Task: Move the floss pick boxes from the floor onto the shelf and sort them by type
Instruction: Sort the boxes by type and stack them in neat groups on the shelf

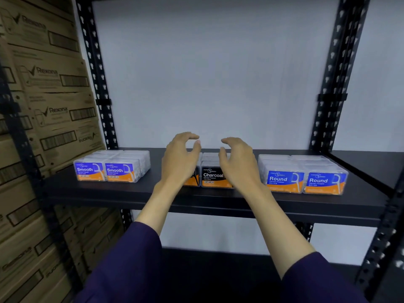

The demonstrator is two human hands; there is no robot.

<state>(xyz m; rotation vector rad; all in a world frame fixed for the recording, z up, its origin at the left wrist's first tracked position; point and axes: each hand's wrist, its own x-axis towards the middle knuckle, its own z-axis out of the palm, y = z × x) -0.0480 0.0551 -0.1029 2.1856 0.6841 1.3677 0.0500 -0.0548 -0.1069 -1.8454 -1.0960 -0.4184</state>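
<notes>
Left hand [180, 158]: raised over the middle of the shelf, fingers loosely arched and spread, the grip holding nothing; it hangs in front of the left Charcoal box and hides most of it.
Right hand [237, 162]: raised just beside the left hand, fingers arched the same way, the grip spread and holding nothing; whether its palm touches the box below cannot be told.
Charcoal boxes [215, 176]: black-labelled floss pick boxes on the shelf, directly under and between the two hands, with more clear boxes behind them.
Smooth boxes [105, 170]: a group with blue and orange labels, well to the left of the left hand, two labels facing front and further boxes behind.
Round boxes [302, 181]: a like group well to the right of the right hand, two labels facing front, more boxes behind.
Shelf [140, 193]: black board on black perforated uprights; all three groups stand on it, apart from one another.
Sleeves [122, 265]: dark purple, covering both forearms below the hands.
Cartons [50, 88]: brown Rexona cartons stacked beyond the shelf's left upright.
</notes>
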